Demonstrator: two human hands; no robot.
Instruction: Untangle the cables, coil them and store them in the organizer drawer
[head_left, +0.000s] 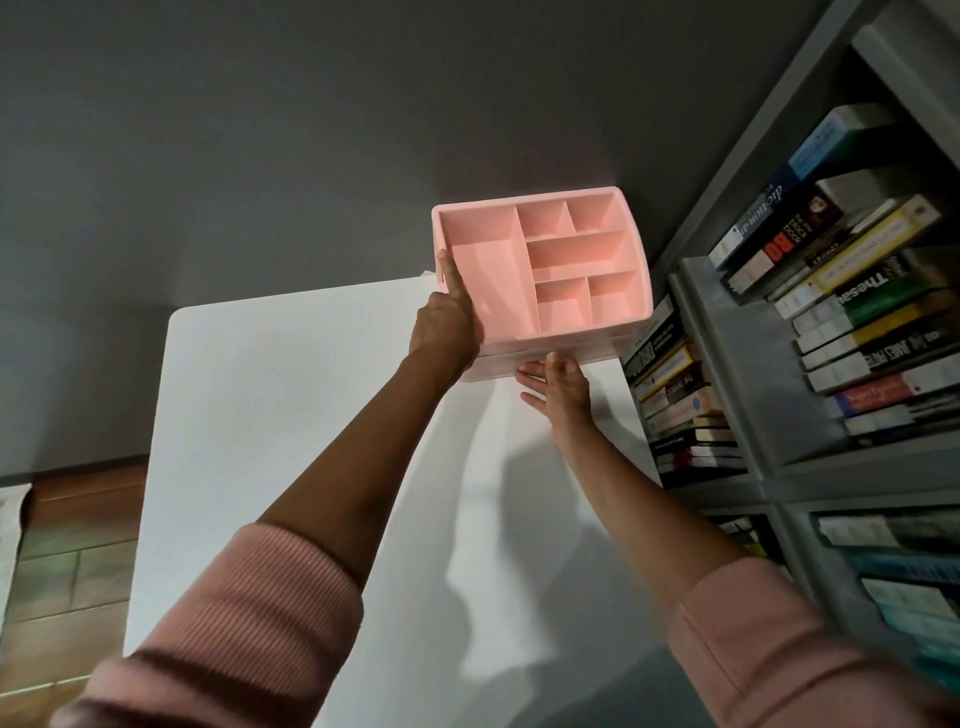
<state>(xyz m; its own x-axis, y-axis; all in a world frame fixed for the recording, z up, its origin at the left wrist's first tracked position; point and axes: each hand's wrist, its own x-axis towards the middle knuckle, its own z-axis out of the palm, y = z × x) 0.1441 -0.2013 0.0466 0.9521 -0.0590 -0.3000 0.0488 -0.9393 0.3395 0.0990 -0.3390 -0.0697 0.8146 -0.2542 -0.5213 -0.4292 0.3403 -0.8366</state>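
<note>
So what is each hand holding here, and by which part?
The left hand grips the pink organizer by its left side wall. The right hand touches its front, at the drawer; whether its fingers grip cannot be told.

A: What covers the arms?
B: Pink ribbed sleeves; the left sleeve (249, 613) carries fine lengthwise ribbing and a cuff gathered below the elbow.
A: And the other?
B: The right sleeve (769, 649) is similar; both forearms bare.
</note>
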